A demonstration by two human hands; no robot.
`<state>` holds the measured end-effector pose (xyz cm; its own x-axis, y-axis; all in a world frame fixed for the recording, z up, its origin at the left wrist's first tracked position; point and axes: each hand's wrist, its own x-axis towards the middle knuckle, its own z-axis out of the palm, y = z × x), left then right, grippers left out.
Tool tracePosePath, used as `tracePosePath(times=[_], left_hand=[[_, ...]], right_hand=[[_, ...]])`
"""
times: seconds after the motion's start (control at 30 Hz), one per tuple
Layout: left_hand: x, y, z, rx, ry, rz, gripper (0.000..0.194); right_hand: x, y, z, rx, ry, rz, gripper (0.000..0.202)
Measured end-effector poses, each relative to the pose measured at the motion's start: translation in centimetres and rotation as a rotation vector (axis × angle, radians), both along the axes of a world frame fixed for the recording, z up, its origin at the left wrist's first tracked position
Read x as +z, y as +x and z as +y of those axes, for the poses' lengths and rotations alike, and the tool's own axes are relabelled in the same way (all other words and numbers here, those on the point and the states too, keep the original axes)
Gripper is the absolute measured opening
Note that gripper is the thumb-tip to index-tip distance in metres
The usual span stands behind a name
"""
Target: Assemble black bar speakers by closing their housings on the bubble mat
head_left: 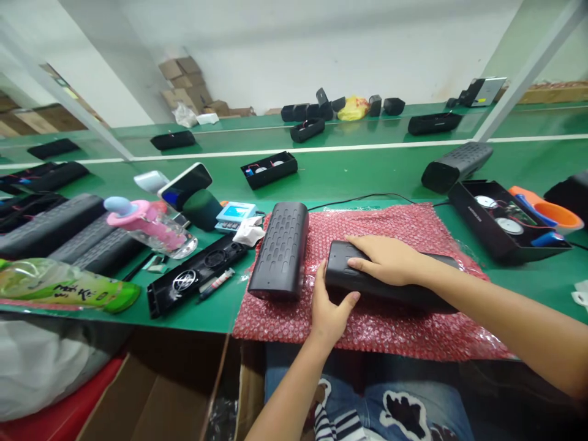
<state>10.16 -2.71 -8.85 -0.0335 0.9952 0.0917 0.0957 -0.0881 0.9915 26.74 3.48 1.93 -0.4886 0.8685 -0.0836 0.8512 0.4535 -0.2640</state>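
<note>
You've got both hands on the black case (379,291), which lies sideways on the red bubble wrap (413,340) in front of you, just right of the patterned case (281,251). Left hand (331,312) cups its left end, fingers at the end, thumb on the near side; right hand (390,260) is over the top, fingers toward the far edge, so the grip is about as wide as the case body, no gap to speak of. Can't tell how hard you're pressing. Shell looks like stiff moulded plastic, shouldn't squash; weight probably moderate, more if it's filled like the open case (482,226) at right, but the inside's hidden. Smooth sides could slip and glossy finish likely scuffs, so take it by the end and long edges, thumbs opposite fingers, and support underneath when lifting. Bubble wrap looks soft, may slide underneath.
</note>
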Motion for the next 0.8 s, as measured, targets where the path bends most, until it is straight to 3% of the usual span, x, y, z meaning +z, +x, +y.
tracePosePath(times=[0.1,0.17,0.3,0.37,0.43,0.5,0.6,0.7,0.8], left_hand=[[0.2,-0.1,-0.6,0.009,0.026,0.068,0.086],[1.3,-1.1,-1.2,0.029,0.11,0.191,0.075],[6.9,-5.8,-1.1,0.108,0.528,0.429,0.03],[9.8,-8.9,0.9,0.223,0.571,0.489,0.021],[11.7,-11.6,4.0,0.281,0.332,0.527,0.034],[12.2,-13.3,7.2,0.21,0.013,0.503,0.051],[11.2,-13.8,10.2,-0.036,-0.26,0.381,0.057],[10.1,-13.2,10.7,-0.126,-0.374,0.206,0.059],[10.0,-13.1,10.6,-0.102,-0.434,0.113,0.064]], right_hand=[[0.4,0.2,-0.4,-0.027,-0.009,0.009,0.061],[0.4,0.2,-0.6,-0.023,0.01,0.011,0.061],[1.4,0.3,0.4,0.019,-0.064,-0.014,0.057],[3.2,0.0,1.5,0.05,-0.089,-0.033,0.055],[5.1,-1.0,2.6,0.062,0.017,0.027,0.055],[5.9,-2.4,3.3,0.052,0.173,0.165,0.05],[4.0,-4.9,3.3,0.054,0.253,0.339,0.045],[1.1,-6.4,3.2,0.079,0.166,0.577,0.043],[0.3,-6.7,4.8,-0.118,-0.129,0.852,0.023]])
